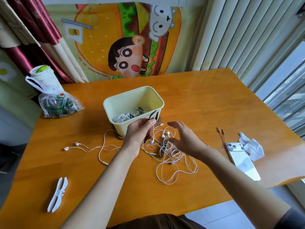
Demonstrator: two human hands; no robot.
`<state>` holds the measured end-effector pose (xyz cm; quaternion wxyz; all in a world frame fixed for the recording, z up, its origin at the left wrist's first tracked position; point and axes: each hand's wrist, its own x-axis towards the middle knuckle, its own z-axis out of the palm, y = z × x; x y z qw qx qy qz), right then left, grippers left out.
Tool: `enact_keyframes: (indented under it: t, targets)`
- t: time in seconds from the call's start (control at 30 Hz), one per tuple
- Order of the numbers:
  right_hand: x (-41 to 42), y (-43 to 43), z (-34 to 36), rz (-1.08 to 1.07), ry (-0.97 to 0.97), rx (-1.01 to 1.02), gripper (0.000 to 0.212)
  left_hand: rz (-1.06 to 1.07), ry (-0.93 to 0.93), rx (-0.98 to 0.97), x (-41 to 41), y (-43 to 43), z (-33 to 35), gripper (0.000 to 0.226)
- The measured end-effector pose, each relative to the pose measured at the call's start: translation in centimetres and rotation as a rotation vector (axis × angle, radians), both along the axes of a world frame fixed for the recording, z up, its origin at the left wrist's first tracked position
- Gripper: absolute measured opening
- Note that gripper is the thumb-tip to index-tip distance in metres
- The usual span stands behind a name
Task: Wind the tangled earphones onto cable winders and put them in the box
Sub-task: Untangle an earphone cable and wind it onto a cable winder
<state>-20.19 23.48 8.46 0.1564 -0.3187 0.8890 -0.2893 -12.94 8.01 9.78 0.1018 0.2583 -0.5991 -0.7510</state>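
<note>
Orange wooden table fills most of the view, w/ a cartoon burger-print cloth hanging behind its far edge. Cream rectangular plastic box stands open-topped near the table's middle; inside, at the bottom, lie small white and dark wound earphone bundles. Far L corner: clear plastic bag w/ dark contents, and a white lidded drink cup just behind it. L hand is up against the box's near wall, fingers and thumb curled round a dark cable winder w/ pinkish cable wrapped on it; winder top pokes above the thumb, at the box's near rim. R hand hovers palm-down, fingers straight and spread, holding nothing, over the tangled pile of white-and-pink earphones, which lies on the table just in front of the box, btw the two forearms. White smartphone lies face-down on the R side, a crumpled white tissue touching its far end. White flat plastic cable winder lies alone near the front L edge, well apart from the rest. A separate white earphone pair is spread out L of the L forearm. Thin orange cable w/ metal plugs lies btw R hand and phone.
</note>
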Motion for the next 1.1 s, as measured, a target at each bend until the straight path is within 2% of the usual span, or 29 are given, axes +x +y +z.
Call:
enact_keyframes:
  t: [0.1,0.17,0.23,0.33,0.47,0.63,0.73,0.83,0.93,1.0,1.1]
  targets:
    - [2.3,-2.4,0.3,0.025,-0.153,-0.301,0.063,0.040,0.010,0.041,-0.3,1.0,0.5,0.011]
    - [3.3,-3.6,0.0,-0.009,-0.301,-0.423,0.065,0.076,0.021,0.114,-0.4,1.3,1.0,0.012]
    - [4.0,-4.3,-0.1,-0.059,-0.418,-0.470,0.061,0.117,0.026,0.200,-0.4,1.2,1.4,0.014]
    - [4.9,-4.7,0.0,-0.071,-0.535,-0.502,0.039,0.160,0.028,0.263,-0.2,1.0,1.6,0.015]
    - [5.7,-4.5,-0.6,-0.065,-0.392,-0.392,0.021,0.252,0.106,0.312,-0.4,0.6,1.6,0.013]
    - [5.7,-3.8,-0.8,-0.108,-0.136,-0.373,0.019,0.298,0.103,0.365,-0.4,-0.2,1.6,0.009]
    - [5.3,-3.1,-0.5,-0.138,-0.061,-0.499,0.010,0.299,0.071,0.370,-0.3,-0.7,1.3,0.002]
    - [4.4,-2.6,0.2,-0.215,-0.068,-0.635,0.020,0.290,0.022,0.334,0.0,-1.1,1.0,0.006]
    - [3.3,-2.3,0.8,-0.323,-0.090,-0.739,0.026,0.265,-0.003,0.220,0.2,-1.1,0.4,0.013]
    - [2.5,-2.2,1.2,-0.393,-0.090,-0.768,0.028,0.230,-0.018,0.065,0.5,-1.1,-0.3,0.022]
    - [0.9,-1.9,1.5,-0.490,-0.089,-0.774,0.029,0.064,-0.051,-0.120,1.1,-1.1,-1.2,0.018]
